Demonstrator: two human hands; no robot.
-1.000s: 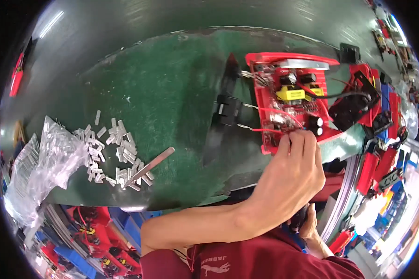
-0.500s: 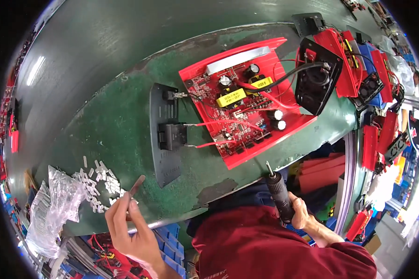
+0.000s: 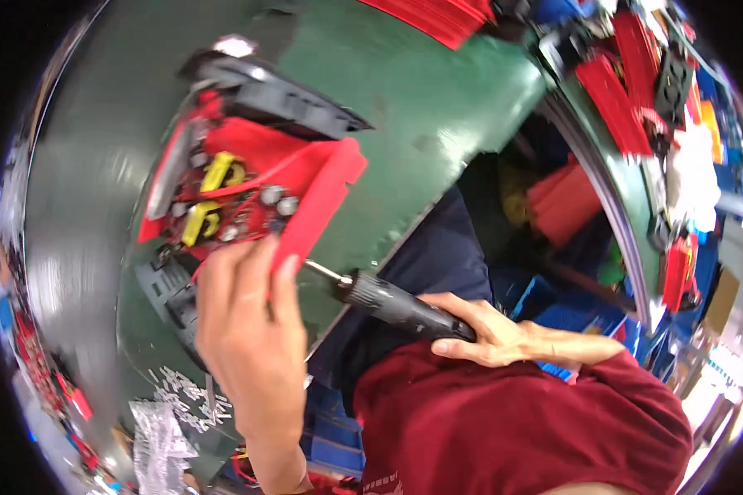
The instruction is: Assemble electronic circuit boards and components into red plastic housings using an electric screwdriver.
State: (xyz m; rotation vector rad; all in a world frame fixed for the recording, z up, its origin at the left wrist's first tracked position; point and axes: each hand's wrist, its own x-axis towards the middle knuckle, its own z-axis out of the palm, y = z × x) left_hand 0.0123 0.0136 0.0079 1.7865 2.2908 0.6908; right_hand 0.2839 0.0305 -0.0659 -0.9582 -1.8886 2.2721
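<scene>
Glossy green tabletop, matt black plastic soldering iron, red cloth shirt.

The left hand covered the near edge of the red circuit board; motion blur smeared the bench at far left.

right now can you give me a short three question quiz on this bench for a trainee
1. True or false: the right hand holds a black-handled soldering iron.
2. Which thing does the left hand touch? A) the clear plastic bag B) the red circuit board C) the blue bins
3. Fill in: the iron's metal tip points toward the ____ edge of the red board, beside the left hand's fingers.

Key:
1. True
2. B
3. Lower, the edge nearest the person. The pictures do not show whether the tip touches the board.
</scene>
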